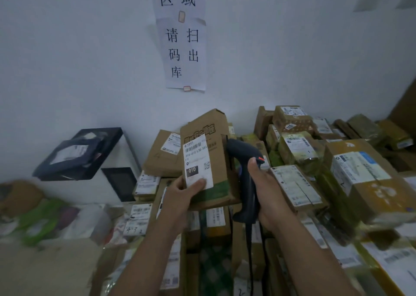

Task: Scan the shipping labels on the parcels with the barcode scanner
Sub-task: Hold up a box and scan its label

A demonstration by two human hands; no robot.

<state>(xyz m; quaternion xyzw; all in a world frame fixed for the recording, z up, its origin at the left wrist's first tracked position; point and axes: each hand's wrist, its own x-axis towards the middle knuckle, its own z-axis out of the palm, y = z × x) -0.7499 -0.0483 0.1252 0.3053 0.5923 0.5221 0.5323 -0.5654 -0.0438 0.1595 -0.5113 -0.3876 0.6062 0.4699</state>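
Observation:
My left hand [182, 191] grips the bottom of a brown cardboard parcel [213, 151] and holds it upright in the middle of the view. Its white shipping label [197, 160] faces me, with a barcode at the top and a black "010" block lower down; my thumb lies on the label's lower edge. My right hand [267, 194] holds the dark barcode scanner [246, 160] by its handle, just right of the parcel. The scanner's head sits behind the parcel's right edge, and its cable hangs down between my forearms.
Several labelled cardboard parcels [299, 147] are piled below and to the right. A large box [360, 178] lies at the right. Black mailer bags [76, 154] rest on a white machine [119, 174] at the left. Paper signs [183, 54] hang on the wall.

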